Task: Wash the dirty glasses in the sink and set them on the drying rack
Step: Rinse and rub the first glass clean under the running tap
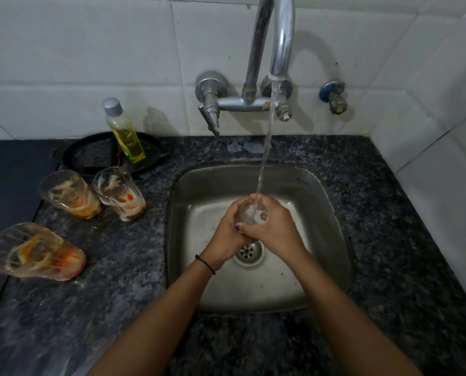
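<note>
Speckled dark tabletop [389, 213] surrounds a steel sink [321, 267]; both hands' grip closes around a wet glass [246, 213] under running water, left hand [226, 234] and right hand [272, 226], which could slip and crack.

No readable text anywhere in view. Soap bottle [123, 131], standing on the tabletop left of the tap: carries a green and yellow label patch on its front, print too small and blurred to make out, no brand legible. Sink [305, 183]: faint blue marks on the far right part of the rim, possibly writing or a stamp, not decipherable. No numbers or signs on the wall tiles, and none on the tap.
</note>
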